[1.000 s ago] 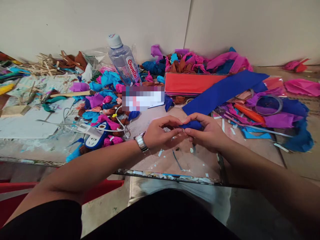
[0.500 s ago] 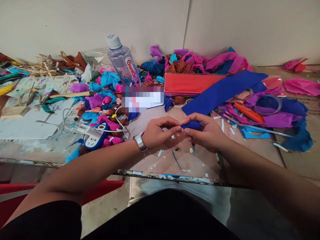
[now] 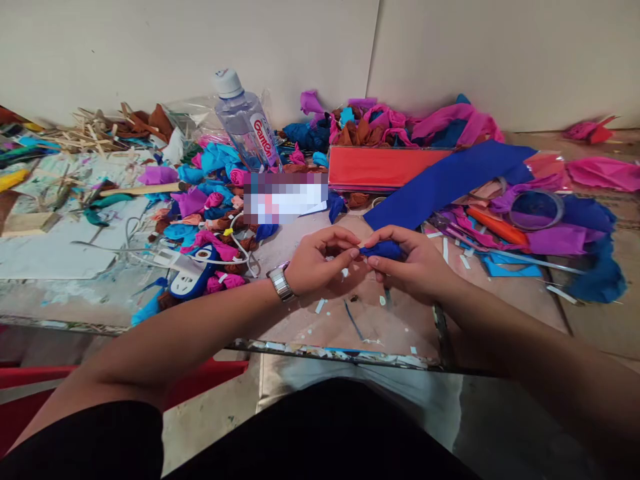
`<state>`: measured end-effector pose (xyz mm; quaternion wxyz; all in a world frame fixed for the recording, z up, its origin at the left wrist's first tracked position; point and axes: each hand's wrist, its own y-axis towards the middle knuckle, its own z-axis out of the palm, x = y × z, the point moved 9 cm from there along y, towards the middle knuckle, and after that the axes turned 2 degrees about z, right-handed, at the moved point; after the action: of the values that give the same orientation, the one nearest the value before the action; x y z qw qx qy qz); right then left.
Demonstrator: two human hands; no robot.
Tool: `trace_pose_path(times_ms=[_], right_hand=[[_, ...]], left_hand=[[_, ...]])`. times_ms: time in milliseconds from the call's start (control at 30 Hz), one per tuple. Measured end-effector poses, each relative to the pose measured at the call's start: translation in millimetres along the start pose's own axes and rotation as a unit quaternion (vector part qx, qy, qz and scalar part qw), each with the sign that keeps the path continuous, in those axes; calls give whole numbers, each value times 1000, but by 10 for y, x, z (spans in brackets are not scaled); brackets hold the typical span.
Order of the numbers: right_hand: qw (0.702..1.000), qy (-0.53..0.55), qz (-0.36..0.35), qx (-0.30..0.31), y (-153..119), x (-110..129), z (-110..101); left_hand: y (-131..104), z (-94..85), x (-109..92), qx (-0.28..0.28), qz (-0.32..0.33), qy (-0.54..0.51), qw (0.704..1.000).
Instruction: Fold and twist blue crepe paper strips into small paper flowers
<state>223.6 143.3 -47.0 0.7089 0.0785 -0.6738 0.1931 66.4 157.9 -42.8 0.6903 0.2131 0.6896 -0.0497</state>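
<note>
A small crumpled piece of blue crepe paper [image 3: 384, 249] is held just above the table by both hands. My right hand [image 3: 413, 257] is closed round its right part, thumb below and fingers over the top. My left hand [image 3: 325, 260] pinches at its left end between thumb and forefinger; the very tip is hidden by the fingertips. Behind my right hand lies a long flat strip of blue crepe paper [image 3: 445, 183], slanting up to the right across a red packet [image 3: 385, 167].
A water bottle [image 3: 247, 127] leans among crumpled coloured paper at the back left. A white-and-blue power strip [image 3: 193, 270] with cables lies left of my hands. Tape roll [image 3: 537, 210], orange-handled tool [image 3: 497, 227] and paper scraps lie right. The table's front edge [image 3: 340, 352] is near me.
My left fingertips have shifted slightly at the left end of the blue paper, and a little more of that end shows. The right hand stays nearly still.
</note>
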Motion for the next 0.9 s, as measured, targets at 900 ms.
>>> trace_pose_path(times_ms=[900], right_hand=[[979, -177, -102, -26, 8, 192, -22]], left_hand=[[5, 36, -15, 30, -21, 64, 997]])
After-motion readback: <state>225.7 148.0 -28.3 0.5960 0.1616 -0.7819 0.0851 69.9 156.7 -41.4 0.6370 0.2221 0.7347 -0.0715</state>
